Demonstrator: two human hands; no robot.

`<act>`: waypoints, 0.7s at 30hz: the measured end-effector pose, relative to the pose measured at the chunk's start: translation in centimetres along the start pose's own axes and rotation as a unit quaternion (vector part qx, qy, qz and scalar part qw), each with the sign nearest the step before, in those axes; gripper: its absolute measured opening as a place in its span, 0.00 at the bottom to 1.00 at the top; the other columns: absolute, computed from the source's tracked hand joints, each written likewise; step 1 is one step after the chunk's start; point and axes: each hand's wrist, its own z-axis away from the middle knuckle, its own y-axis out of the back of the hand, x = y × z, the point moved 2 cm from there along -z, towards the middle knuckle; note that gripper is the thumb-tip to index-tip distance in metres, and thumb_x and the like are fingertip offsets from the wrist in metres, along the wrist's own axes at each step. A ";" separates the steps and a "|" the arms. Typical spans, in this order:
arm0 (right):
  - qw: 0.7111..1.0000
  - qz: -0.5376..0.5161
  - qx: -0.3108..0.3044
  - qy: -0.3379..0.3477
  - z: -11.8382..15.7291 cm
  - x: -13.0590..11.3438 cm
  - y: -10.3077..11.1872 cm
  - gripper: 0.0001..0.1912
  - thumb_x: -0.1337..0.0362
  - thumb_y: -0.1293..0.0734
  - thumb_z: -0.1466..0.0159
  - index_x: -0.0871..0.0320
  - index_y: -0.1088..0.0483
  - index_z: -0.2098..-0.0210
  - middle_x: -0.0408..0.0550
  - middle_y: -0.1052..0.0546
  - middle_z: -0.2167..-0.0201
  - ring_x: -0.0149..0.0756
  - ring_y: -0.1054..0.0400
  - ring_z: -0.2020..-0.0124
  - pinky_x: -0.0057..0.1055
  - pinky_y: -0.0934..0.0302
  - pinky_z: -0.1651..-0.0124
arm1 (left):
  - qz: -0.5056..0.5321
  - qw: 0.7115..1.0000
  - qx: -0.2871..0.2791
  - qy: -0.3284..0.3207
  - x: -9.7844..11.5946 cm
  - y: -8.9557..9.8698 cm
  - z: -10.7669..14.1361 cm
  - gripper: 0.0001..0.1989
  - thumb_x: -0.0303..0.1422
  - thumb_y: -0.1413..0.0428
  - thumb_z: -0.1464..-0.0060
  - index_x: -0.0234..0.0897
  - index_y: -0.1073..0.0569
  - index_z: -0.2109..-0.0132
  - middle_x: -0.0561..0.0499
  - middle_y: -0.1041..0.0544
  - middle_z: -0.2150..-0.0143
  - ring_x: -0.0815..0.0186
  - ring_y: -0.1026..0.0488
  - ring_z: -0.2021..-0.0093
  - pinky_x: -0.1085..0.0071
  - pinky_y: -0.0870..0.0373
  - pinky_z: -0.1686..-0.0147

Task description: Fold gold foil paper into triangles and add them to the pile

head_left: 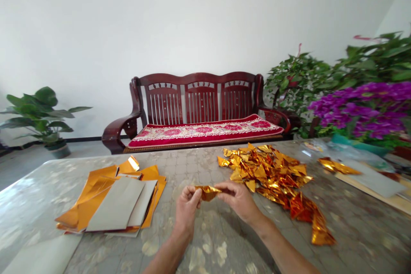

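A small folded piece of gold foil paper (208, 193) is stretched between my two hands, just above the table. My left hand (188, 206) pinches its left end between thumb and curled fingers. At the other end, the fingertips of my right hand (238, 199) grip the pointed tip. To the right lies a heap of similar folded gold foil pieces (266, 171), with a few trailing toward the near side. On the left is a loose stack of gold paper sheets (96, 186), some lying grey-white backing side up (117, 203).
A patterned table (189, 167) spans the foreground. Another pale sheet (41, 257) lies at its near left. Purple flowers (362, 107), a clear plastic bag (356, 154) and flat boards (379, 180) occupy the right side. Behind stands a wooden bench (201, 94); a potted plant (48, 115) is at left.
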 end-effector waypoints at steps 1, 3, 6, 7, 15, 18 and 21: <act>1.000 0.010 0.005 0.009 0.0 -0.2 0.1 0.10 0.67 0.31 0.43 0.56 0.20 0.62 0.46 0.19 0.65 0.38 0.26 0.62 0.33 0.33 0.57 | -0.003 1.000 -0.001 -0.004 0.0 -0.1 0.1 0.18 0.45 0.36 0.56 0.37 0.33 0.71 0.58 0.32 0.79 0.74 0.39 0.78 0.78 0.42 0.76; 0.999 0.025 0.016 0.020 0.0 -0.4 0.2 0.09 0.66 0.31 0.43 0.56 0.20 0.63 0.46 0.19 0.67 0.38 0.26 0.64 0.32 0.33 0.59 | -0.009 1.000 -0.003 -0.007 -0.1 -0.2 0.3 0.18 0.43 0.36 0.56 0.37 0.34 0.72 0.58 0.31 0.78 0.74 0.38 0.78 0.78 0.41 0.76; 0.998 0.047 0.028 0.030 0.2 -0.5 0.2 0.08 0.66 0.31 0.42 0.56 0.20 0.64 0.47 0.19 0.68 0.37 0.26 0.65 0.31 0.33 0.61 | -0.019 1.000 -0.006 -0.005 -0.1 -0.3 0.4 0.17 0.42 0.36 0.57 0.37 0.34 0.72 0.57 0.30 0.78 0.74 0.37 0.79 0.78 0.40 0.77; 0.998 0.052 0.031 0.033 0.2 -0.5 0.1 0.08 0.66 0.31 0.42 0.56 0.20 0.64 0.46 0.19 0.68 0.37 0.26 0.66 0.30 0.33 0.61 | -0.023 1.000 -0.006 -0.005 0.0 -0.3 0.4 0.17 0.42 0.36 0.57 0.37 0.33 0.72 0.57 0.30 0.78 0.74 0.37 0.79 0.78 0.40 0.77; 0.992 0.096 0.067 0.048 0.7 -0.6 -0.2 0.05 0.68 0.32 0.42 0.57 0.22 0.68 0.44 0.21 0.72 0.34 0.29 0.70 0.28 0.36 0.65 | -0.075 0.996 -0.015 -0.040 0.5 0.3 -0.1 0.14 0.38 0.35 0.59 0.36 0.32 0.74 0.57 0.31 0.78 0.73 0.36 0.78 0.78 0.39 0.76; 0.989 0.115 0.078 0.056 0.9 -0.8 -0.2 0.05 0.68 0.33 0.42 0.57 0.23 0.70 0.44 0.22 0.74 0.33 0.30 0.72 0.28 0.37 0.65 | -0.084 0.995 -0.018 -0.052 0.3 0.3 0.0 0.14 0.37 0.36 0.58 0.36 0.33 0.73 0.58 0.31 0.78 0.73 0.36 0.78 0.77 0.39 0.77; 0.988 0.123 0.065 0.063 1.0 -1.0 -0.2 0.06 0.68 0.33 0.42 0.56 0.23 0.70 0.44 0.23 0.74 0.33 0.30 0.72 0.28 0.37 0.65 | -0.095 0.992 -0.031 -0.082 0.3 0.3 0.2 0.11 0.36 0.38 0.54 0.37 0.31 0.67 0.56 0.28 0.74 0.70 0.32 0.75 0.76 0.35 0.74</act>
